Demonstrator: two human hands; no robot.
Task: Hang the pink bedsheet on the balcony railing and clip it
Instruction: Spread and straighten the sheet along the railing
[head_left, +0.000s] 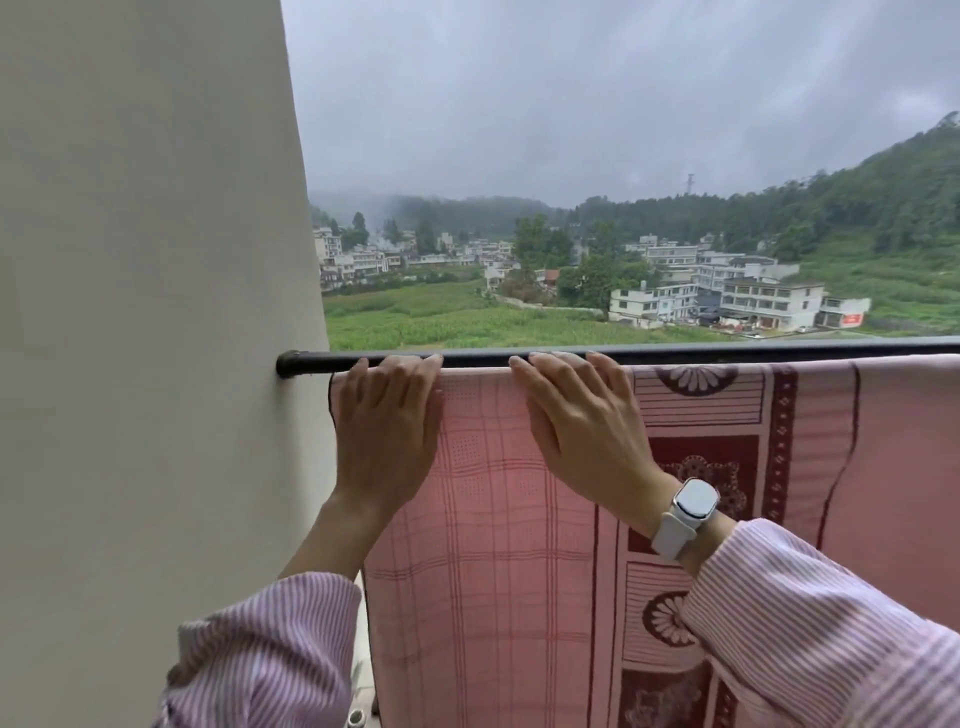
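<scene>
Two hands work at the rail, and the step in hand looks like the hanging itself: smoothing the sheet's top edge along the bar before any clip goes on.

Largest in the frame, the pink cotton bedsheet with a red check pattern and dark maroon floral panels (498, 519) is draped over the black round metal balcony railing (727, 352), which crosses the middle of the frame from the cream plastered wall (145, 312) on the left to the right edge. It hangs flat from centre to lower right; its left edge falls just beside the wall.

Next, the left hand (387, 415) lies flat on the cloth at centre left, fingers straight and hooked lightly over the bar, a pressing grip that pinches nothing. Beside it, the right hand (576, 415) rests the same way, fingers extended over the rail, holding nothing. Both come from pink-and-white striped sleeves (831, 623). Smallest, a white smartwatch on a white band (693, 501) sits on the right wrist.

No clip is in view, so my judgement is that clipping remains: one hand should pin the fold while the other fetches a clip.
</scene>
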